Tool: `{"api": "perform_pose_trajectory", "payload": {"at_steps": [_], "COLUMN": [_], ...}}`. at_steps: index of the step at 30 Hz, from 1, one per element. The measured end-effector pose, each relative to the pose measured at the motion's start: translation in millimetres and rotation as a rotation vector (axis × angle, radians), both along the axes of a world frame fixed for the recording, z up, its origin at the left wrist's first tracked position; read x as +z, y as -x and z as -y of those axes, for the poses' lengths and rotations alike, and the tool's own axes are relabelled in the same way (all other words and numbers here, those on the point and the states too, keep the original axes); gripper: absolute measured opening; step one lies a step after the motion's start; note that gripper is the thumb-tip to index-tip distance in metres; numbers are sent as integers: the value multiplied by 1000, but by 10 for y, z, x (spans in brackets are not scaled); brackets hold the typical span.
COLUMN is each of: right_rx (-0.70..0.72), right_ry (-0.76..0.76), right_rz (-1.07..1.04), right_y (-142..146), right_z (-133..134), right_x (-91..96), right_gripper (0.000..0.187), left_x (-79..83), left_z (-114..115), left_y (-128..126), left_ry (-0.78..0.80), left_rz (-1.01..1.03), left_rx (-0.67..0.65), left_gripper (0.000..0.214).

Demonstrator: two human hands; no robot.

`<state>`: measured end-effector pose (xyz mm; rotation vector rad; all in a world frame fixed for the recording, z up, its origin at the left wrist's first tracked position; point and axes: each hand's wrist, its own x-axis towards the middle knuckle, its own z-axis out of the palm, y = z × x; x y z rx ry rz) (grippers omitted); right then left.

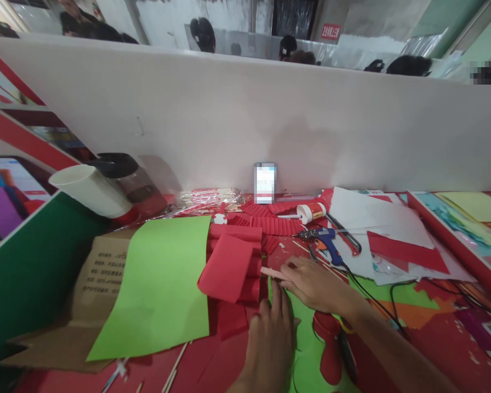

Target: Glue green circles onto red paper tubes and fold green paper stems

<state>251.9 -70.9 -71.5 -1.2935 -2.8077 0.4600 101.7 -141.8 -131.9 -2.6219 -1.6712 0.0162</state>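
At the bottom centre of the frame, a person's left hand [272, 333] lay with its fingers extended close together over green paper [305, 360]; whether the fingertips gripped anything could not be told. Just above and to the right, the right hand [309, 281] pinched the end of a pale pink strip [272, 272] between thumb and fingers, at the centre of the frame, beside a cluster of red paper rolls [245, 233]. Left of the rolls spread a large bright green sheet [163, 289], overlapping brown cardboard [102, 278] printed with several lines of dark characters, too small to read. Right of centre lay a blue glue gun [329, 245] and, farther back, a white bottle [312, 213] with a red-and-white label, its wording illegible. At centre left, a clear plastic packet [210, 201] held thin pale sticks. Left of it stood a white cup [90, 191], its contents hidden, and a see-through jug [126, 174] with a dark lid; what it held was unclear. A phone [265, 183] with a blurred screen leaned against a pale partition [213, 120]. At upper right, beyond the partition, hung a red sign [331, 31] with white characters too small to read surely.
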Motion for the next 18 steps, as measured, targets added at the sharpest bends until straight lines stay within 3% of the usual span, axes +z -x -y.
{"api": "perform_pose_trajectory", "payload": {"at_steps": [4, 8, 18], "right_rx": [42, 20, -6], "right_ry": [-153, -180, 118], "right_rz": [86, 79, -30], "right_y": [-13, -34, -109], "right_z": [15, -8, -42], "right_x": [-60, -119, 91], "right_gripper": [39, 37, 41], "left_x": [12, 25, 51], "left_z": [-1, -10, -21], "left_y": [1, -4, -11], "left_ry": [-4, -13, 14], "left_rz": [-7, 1, 19], "left_rx": [-4, 1, 10], "left_gripper": [58, 60, 59]}}
